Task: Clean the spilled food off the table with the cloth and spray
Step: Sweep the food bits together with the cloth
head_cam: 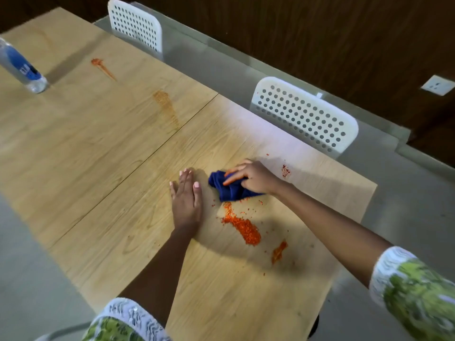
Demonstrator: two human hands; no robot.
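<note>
R hand point(256, 177) sits on top of the blue cloth point(230, 189), fingers curled over the bunched fabric and gripping it, pressing it to the table point(98, 148); cloth is balled up rather than spread, prob. to give a thick edge for pushing crumbs; it lies just beyond the main pile of orange crumbs point(243, 227), so a pull toward the body would likely drag the pile along; L hand point(187, 195) lies flat, palm down, fingers straight and together, holding nothing, just left of cloth and pile; judged as a brace for the reach and maybe a stop so bits don't scatter leftward; more spill elsewhere: small red patch point(285, 171) right of R hand, orange smear point(279, 252) near the front edge, loose specks around the pile; two dried-looking orange streaks point(166, 104) further up the table, one near point(102, 66) the far end, untouched; spray bottle point(21, 66) stands well apart at far left, not in reach of either hand; suggests dry sweep first, spray for stains after; task early-stage, most mess still on surface; two white perforated chairs point(305, 114) along far side.
</note>
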